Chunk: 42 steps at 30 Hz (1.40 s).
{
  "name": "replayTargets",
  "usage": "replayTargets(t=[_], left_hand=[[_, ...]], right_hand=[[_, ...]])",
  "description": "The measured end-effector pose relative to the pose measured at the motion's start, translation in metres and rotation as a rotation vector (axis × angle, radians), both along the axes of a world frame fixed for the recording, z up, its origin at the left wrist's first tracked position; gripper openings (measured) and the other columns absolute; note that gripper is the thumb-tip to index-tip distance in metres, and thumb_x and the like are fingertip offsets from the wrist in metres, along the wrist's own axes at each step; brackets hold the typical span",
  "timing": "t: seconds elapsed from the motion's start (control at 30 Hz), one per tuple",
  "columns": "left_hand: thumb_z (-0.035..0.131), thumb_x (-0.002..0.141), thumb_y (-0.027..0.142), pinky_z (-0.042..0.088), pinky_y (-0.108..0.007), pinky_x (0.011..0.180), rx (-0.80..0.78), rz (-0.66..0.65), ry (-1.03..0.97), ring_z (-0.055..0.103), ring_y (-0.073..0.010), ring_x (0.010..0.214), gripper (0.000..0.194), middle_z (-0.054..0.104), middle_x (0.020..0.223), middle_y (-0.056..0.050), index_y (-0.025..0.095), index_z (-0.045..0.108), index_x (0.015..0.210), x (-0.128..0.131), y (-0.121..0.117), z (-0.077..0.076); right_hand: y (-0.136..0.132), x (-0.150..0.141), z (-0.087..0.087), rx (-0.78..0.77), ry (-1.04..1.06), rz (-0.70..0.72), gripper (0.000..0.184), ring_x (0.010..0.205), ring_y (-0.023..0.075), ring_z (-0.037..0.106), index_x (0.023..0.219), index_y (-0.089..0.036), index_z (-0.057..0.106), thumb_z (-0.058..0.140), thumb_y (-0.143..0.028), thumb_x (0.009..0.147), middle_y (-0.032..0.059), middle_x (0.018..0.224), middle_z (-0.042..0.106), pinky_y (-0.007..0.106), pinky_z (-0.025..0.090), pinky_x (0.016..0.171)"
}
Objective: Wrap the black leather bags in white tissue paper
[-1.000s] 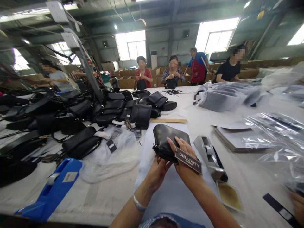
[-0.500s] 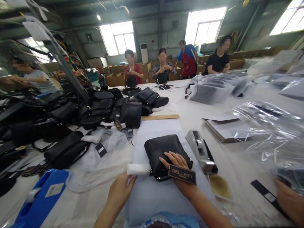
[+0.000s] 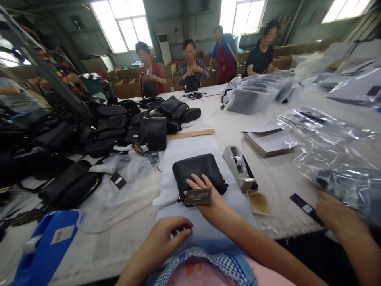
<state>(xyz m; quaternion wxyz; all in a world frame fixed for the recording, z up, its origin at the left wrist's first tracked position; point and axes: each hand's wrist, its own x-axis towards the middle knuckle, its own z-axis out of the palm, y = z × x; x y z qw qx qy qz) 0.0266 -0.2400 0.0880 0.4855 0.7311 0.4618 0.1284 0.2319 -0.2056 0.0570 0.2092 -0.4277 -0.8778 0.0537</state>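
A small black handbag [image 3: 199,171] lies on a sheet of white wrapping paper [image 3: 193,145]. My right hand [image 3: 218,208] rests flat on the bag's near side, fingers spread. Across the back of that hand lies a dark hang tag [image 3: 199,196] lettered DELUXITY. A white-wrapped strip [image 3: 168,201] sticks out from the bag's left corner. Close to my body, left of my right wrist, my left hand [image 3: 166,238] is half curled over the paper's near end. A gap shows between its thumb and fingers, and I see nothing in it.
Black bags [image 3: 113,125] are heaped on the left, near a blue tape dispenser [image 3: 50,242]. A grey tape dispenser [image 3: 239,169] and a small dish [image 3: 258,201] stand right of the paper. Another person's hand [image 3: 336,210] touches clear plastic at the right. Several co-workers sit or stand across the table.
My left hand has left the white-wrapped strip and come nearer my body. My right hand has shifted left on the bag, the tag with it. The view has tilted down.
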Motion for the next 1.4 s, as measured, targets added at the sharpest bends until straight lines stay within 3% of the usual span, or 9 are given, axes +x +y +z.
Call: replayTargets(t=[0.07,0.17,0.37,0.47,0.6,1.0,1.13,1.27,1.4], left_hand=[[0.055,0.092,0.035,0.052,-0.027,0.087,-0.135,-0.195,-0.088,0.069,-0.0190,0.095,0.024,0.076,0.102,0.000,0.028,0.074,0.104,0.008,-0.003,0.003],[0.055,0.092,0.032,0.050,-0.032,0.097,-0.045,-0.154,-0.152,0.066,-0.0217,0.109,0.028,0.072,0.116,-0.003,0.029,0.070,0.116,0.016,-0.002,-0.009],[0.056,0.091,0.037,0.037,-0.045,0.113,0.441,0.354,-0.070,0.048,-0.0254,0.134,0.035,0.054,0.142,-0.004,0.030,0.062,0.125,0.020,0.019,-0.060],[0.058,0.089,0.043,0.032,-0.049,0.116,0.481,0.467,0.027,0.035,-0.0276,0.143,0.060,0.040,0.154,-0.008,0.029,0.041,0.145,0.025,0.033,-0.077],[0.054,0.090,0.050,0.034,-0.052,0.114,0.402,0.461,0.104,0.035,-0.0318,0.142,0.073,0.033,0.156,-0.014,0.023,0.028,0.152,0.033,0.054,-0.084],[0.057,0.090,0.046,0.045,-0.050,0.107,0.574,0.394,0.282,0.047,-0.0311,0.135,0.068,0.026,0.160,-0.007,0.035,0.029,0.151,0.022,0.082,-0.104],[0.054,0.090,0.051,0.050,-0.051,0.101,0.555,0.345,0.340,0.054,-0.0336,0.128,0.071,0.025,0.160,-0.009,0.035,0.024,0.152,0.017,0.085,-0.104],[0.057,0.089,0.047,0.052,-0.051,0.098,0.611,0.267,0.351,0.057,-0.0351,0.124,0.077,0.021,0.161,-0.011,0.034,0.017,0.154,0.003,0.089,-0.111],[0.069,0.080,0.032,0.054,-0.046,0.096,0.758,0.187,0.248,0.056,-0.0332,0.126,0.091,0.037,0.155,-0.011,0.035,0.017,0.154,-0.016,0.095,-0.130]], right_hand=[[0.008,-0.018,0.008,-0.013,0.017,0.165,0.032,0.140,0.0236,0.037,0.118,-0.023,0.067,0.049,-0.014,0.094,0.0059,0.143,0.054,0.050,0.023,0.119],[0.022,-0.025,0.007,0.016,0.016,0.298,0.028,0.139,0.0212,0.039,0.114,-0.025,0.069,0.052,-0.016,0.093,0.0030,0.141,0.056,0.049,0.019,0.121],[0.041,0.034,-0.031,0.026,0.196,-0.423,0.039,0.142,0.0283,0.033,0.133,-0.020,0.058,0.051,-0.025,0.094,0.0127,0.149,0.044,0.050,0.031,0.115],[0.044,0.059,-0.051,-0.124,0.284,-0.634,0.055,0.138,0.0324,0.039,0.141,-0.015,0.049,0.053,-0.043,0.094,0.0192,0.148,0.043,0.052,0.037,0.111],[0.043,0.064,-0.061,-0.300,0.385,-0.647,0.064,0.136,0.0291,0.043,0.146,-0.013,0.041,0.046,-0.051,0.094,0.0186,0.146,0.046,0.047,0.039,0.111],[0.036,0.065,-0.065,-0.359,0.374,-0.620,0.063,0.133,0.0270,0.048,0.149,-0.027,0.037,0.053,-0.047,0.091,0.0089,0.152,0.040,0.043,0.045,0.108],[0.024,0.080,-0.047,-0.234,0.311,-0.584,0.043,0.123,0.0235,0.058,0.136,-0.027,0.055,0.055,-0.035,0.093,0.0060,0.138,0.057,0.040,0.048,0.106],[0.001,0.104,-0.030,0.102,0.237,-0.691,0.023,0.116,0.0209,0.062,0.111,-0.026,0.069,0.051,-0.028,0.096,0.0034,0.123,0.068,0.037,0.049,0.103],[-0.035,0.143,-0.049,0.398,0.089,-0.739,0.021,0.111,0.0225,0.064,0.105,-0.026,0.070,0.054,-0.033,0.094,0.0030,0.114,0.071,0.034,0.052,0.094]])
